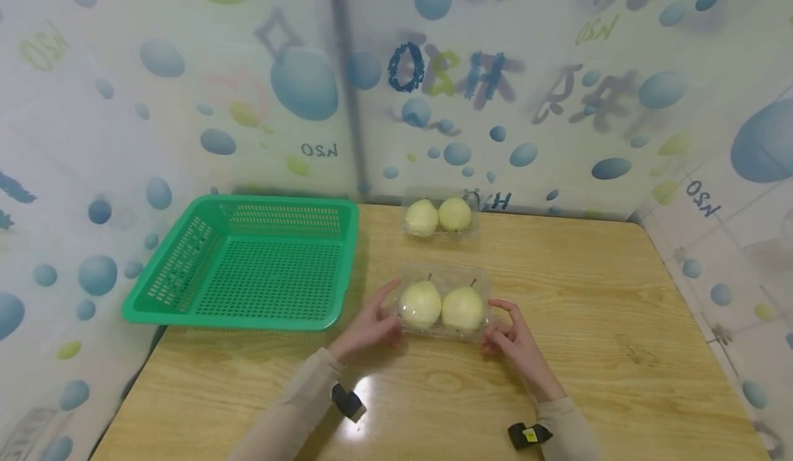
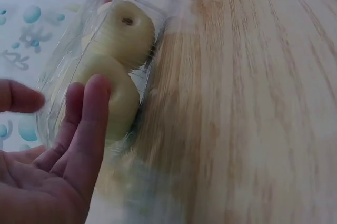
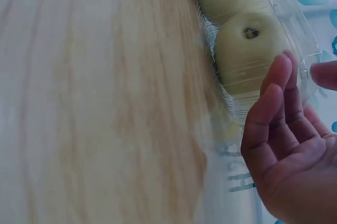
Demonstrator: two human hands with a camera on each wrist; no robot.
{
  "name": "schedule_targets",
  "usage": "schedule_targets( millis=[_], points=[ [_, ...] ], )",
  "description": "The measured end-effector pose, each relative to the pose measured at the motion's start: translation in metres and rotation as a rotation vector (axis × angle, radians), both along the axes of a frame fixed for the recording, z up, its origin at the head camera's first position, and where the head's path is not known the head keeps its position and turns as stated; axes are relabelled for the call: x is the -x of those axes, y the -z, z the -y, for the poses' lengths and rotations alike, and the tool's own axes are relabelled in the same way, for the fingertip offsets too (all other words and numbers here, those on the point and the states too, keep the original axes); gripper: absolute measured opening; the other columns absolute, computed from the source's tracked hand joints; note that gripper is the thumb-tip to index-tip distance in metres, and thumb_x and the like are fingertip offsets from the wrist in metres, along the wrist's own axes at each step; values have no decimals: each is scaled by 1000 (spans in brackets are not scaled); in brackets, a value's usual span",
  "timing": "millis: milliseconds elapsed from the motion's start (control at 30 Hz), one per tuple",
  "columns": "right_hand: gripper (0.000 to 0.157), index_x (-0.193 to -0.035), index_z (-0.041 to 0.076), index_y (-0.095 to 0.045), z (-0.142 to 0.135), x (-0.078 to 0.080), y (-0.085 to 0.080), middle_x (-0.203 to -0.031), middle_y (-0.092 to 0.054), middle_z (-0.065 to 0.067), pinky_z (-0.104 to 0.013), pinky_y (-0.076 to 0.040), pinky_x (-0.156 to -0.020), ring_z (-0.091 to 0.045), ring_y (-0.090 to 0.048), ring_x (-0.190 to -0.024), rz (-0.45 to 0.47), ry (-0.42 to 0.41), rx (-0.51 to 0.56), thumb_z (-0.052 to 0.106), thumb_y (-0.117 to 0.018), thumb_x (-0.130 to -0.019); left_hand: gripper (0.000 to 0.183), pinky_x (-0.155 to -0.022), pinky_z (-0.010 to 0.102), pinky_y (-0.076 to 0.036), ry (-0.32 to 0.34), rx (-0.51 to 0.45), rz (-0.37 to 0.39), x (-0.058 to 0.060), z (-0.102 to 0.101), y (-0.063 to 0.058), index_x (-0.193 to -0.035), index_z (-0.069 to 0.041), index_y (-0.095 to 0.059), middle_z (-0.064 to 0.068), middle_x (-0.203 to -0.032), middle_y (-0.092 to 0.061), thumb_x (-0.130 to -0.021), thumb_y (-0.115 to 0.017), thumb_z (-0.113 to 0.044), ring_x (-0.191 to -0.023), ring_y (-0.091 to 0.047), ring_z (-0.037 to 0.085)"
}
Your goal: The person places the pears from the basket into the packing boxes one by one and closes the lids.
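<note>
A clear plastic box [image 1: 443,330] with two pale yellow pears [image 1: 420,305] lies near the middle of the wooden table, one hand at each short end. My left hand [image 1: 374,327] holds its left end; in the left wrist view the fingers [image 2: 95,110] overlap the front of the nearer pear, with another digit at the box's edge. The right hand [image 1: 509,337] grips the opposite end with bent fingers [image 3: 279,81], spread around the corner in the right wrist view. Both pear stems point away from me in the head view.
A green plastic basket [image 1: 347,268] with slotted sides stands on the left of the table. Behind the held box, another clear box with two pears [image 1: 455,214] rests against the back wall. Patterned wall covering [image 1: 458,117] encloses the table at the back and sides.
</note>
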State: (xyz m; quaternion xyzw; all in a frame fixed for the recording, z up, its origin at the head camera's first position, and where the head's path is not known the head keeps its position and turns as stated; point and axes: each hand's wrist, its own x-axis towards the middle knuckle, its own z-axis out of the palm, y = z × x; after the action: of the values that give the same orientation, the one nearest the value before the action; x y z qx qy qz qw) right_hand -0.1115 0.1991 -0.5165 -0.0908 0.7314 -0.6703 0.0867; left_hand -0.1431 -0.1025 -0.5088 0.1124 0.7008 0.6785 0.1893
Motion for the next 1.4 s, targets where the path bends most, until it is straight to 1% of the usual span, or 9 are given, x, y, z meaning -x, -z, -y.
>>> schedule_targets(
  millis=[133, 233, 367, 467, 600, 767, 1000, 1233, 1400],
  points=[
    [57, -146, 4, -23, 0, 1, 1, -85, -66, -15, -33, -57, -68, -22, -65, -76, 17, -24, 12, 1, -52, -97, 79, -63, 43, -58, -14, -38, 16, 1, -2, 0, -154, -8, -14, 25, -76, -65, -85, -49, 7, -65, -67, 29],
    [65, -151, 8, -16, -2, 3, -1, -86, -65, -15, -35, -57, -74, -23, -66, -81, 56, -66, 21, 3, -53, -97, 79, -65, 43, -58, -7, -67, 53, 1, -2, -1, -155, -11, -12, 25, -77, -66, -86, -48, 6, -67, -68, 28],
    [72, -153, 11, -8, -6, 9, -4, -83, -64, -15, -40, -56, -77, -25, -65, -81, 92, -128, -9, 2, -52, -97, 80, -71, 44, -58, 19, -141, 148, 1, -1, -1, -155, -17, -8, 23, -80, -66, -88, -47, 6, -71, -68, 26],
    [75, -154, 12, -3, -8, 15, -8, -79, -63, -12, -39, -55, -76, -25, -65, -79, 107, -173, -61, 2, -50, -97, 82, -75, 46, -57, 36, -182, 207, 2, -1, -1, -155, -21, -5, 22, -81, -66, -89, -46, 6, -73, -69, 26],
    [80, -154, 15, 3, -10, 23, -12, -76, -61, -8, -33, -53, -75, -22, -63, -78, 144, -230, -95, 2, -49, -95, 82, -75, 47, -56, 42, -169, 223, 4, 0, -2, -154, -24, -5, 22, -82, -66, -89, -47, 4, -73, -69, 27],
    [86, -154, 18, 9, -11, 30, -13, -76, -59, -8, -31, -53, -76, -21, -62, -78, 185, -278, -72, 0, -50, -94, 82, -70, 46, -57, 27, -129, 201, 7, 1, 0, -153, -25, -8, 23, -82, -67, -88, -50, 3, -71, -68, 29],
    [92, -154, 18, 9, -12, 35, -13, -77, -66, -11, -32, -54, -76, -22, -64, -75, 202, -261, -63, -1, -54, -90, 84, -66, 40, -58, 11, -124, 197, 7, -1, 1, -153, -25, -9, 20, -80, -68, -86, -50, 4, -68, -68, 26],
    [90, -155, 18, 2, -8, 34, -18, -74, -63, -11, -34, -52, -79, -28, -65, -73, 211, -197, -75, -4, -53, -87, 84, -65, 40, -58, 4, -122, 180, 5, -3, 1, -153, -24, -7, 18, -78, -68, -87, -49, 5, -68, -68, 25],
    [86, -155, 18, -1, -4, 34, -17, -71, -61, -9, -35, -51, -80, -31, -65, -72, 200, -165, -77, -3, -51, -88, 83, -66, 41, -58, -11, -90, 137, 5, -2, 0, -153, -20, -11, 26, -80, -67, -84, -51, 5, -70, -68, 31]
  ],
)
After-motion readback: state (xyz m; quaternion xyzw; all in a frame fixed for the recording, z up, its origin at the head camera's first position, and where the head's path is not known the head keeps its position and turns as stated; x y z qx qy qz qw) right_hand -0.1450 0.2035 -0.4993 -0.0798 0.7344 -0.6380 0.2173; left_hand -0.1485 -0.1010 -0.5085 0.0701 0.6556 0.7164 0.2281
